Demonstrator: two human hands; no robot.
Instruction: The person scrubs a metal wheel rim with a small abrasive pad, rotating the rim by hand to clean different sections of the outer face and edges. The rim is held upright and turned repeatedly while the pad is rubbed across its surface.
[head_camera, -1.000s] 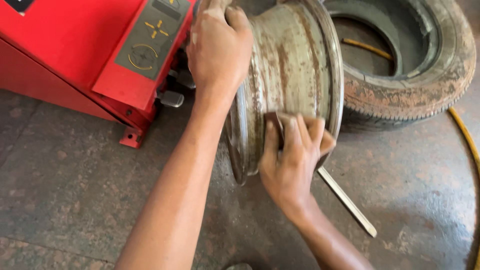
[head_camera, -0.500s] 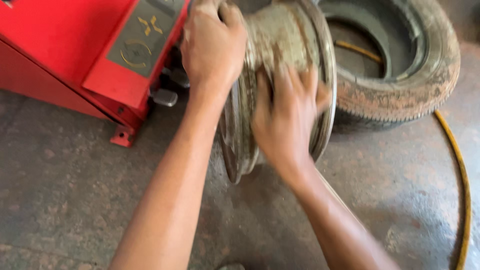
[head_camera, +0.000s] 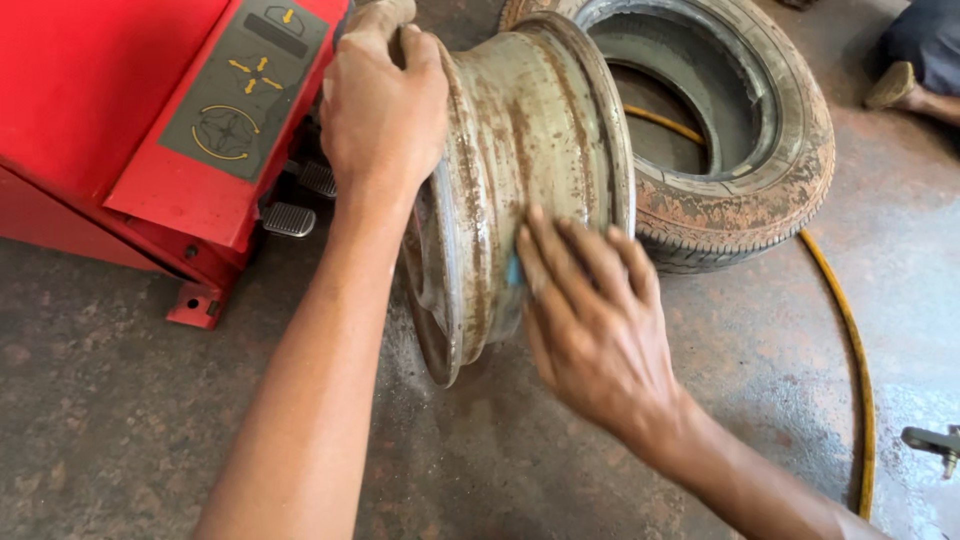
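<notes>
Since the frame half a second earlier, the right hand (head_camera: 600, 320) was found shifted lower on the barrel of the bare steel wheel rim (head_camera: 530, 150), its fingers spread flat against the rusted metal at centre frame. A small blue piece (head_camera: 514, 270), seemingly an abrasive pad, was seen pressed beneath the fingertips; its exact kind could not be told. The left hand (head_camera: 385, 110) was noted clasped over the rim's upper edge, upper centre of the frame, fingers curled round the flange. The rim was observed standing on edge on the stained concrete floor (head_camera: 120, 420), just beside the red tyre-changing machine (head_camera: 110, 110) at upper left, whose metal pedals (head_camera: 290, 218) were visible near the rim. A worn tyre (head_camera: 760, 170) was recorded lying flat at upper right, behind the rim. A yellow hose (head_camera: 850, 340) was traced along the right side.
</notes>
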